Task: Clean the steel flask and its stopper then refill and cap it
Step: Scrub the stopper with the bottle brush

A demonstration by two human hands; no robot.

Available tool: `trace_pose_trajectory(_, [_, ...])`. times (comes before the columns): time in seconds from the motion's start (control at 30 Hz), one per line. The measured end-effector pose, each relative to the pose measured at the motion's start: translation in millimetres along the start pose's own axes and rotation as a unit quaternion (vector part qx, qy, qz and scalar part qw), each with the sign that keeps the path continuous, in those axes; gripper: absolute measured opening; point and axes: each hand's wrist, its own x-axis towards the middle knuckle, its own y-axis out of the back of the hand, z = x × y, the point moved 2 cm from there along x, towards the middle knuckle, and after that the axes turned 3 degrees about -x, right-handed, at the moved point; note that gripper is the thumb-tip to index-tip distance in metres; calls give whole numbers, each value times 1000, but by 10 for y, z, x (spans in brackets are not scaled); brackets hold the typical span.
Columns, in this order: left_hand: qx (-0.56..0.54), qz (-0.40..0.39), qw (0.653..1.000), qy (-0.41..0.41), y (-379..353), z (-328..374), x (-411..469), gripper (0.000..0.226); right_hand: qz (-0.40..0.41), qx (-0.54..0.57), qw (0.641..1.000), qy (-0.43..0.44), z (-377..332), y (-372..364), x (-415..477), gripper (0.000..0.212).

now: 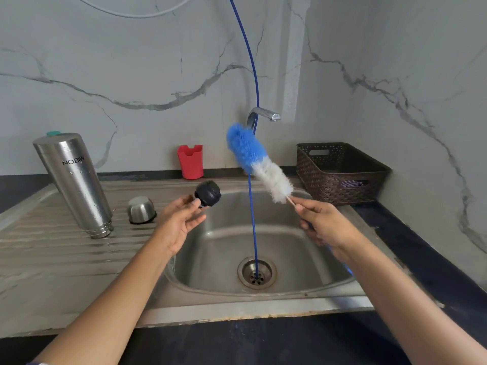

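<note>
Both hands hold something: my left hand [181, 219] pinches the black stopper [208, 193], my right hand [324, 222] grips the brush [259, 162], the flask [75, 183] standing upturned left of them.

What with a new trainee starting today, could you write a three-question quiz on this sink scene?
1. True or false: the steel flask stands mouth-down on the drainboard.
2. Fill in: the right hand holds a blue-and-white ____.
3. What holds the black stopper? A) left hand B) right hand C) neither

Key: 1 true; 2 brush; 3 A.
</note>
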Motion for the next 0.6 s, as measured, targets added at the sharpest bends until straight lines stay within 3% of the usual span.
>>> trace_pose_trajectory(0.07, [58, -5, 997, -57, -40, -12, -17, 25, 16, 19, 1000, 13, -105, -202, 96, 9])
trace_pose_trajectory(0.23, [122, -14, 986, -111, -45, -83, -14, 38, 36, 36, 999, 2, -283, -574, 410, 22])
trace_pose_trajectory(0.43, [121, -30, 982, -140, -46, -107, 8, 40, 14, 65, 998, 11, -325, -856, 560, 11])
trace_pose_trajectory(0.6, [112, -39, 982, -145, -47, -126, 17, 39, -10, 60, 997, 36, -314, -976, 536, 19])
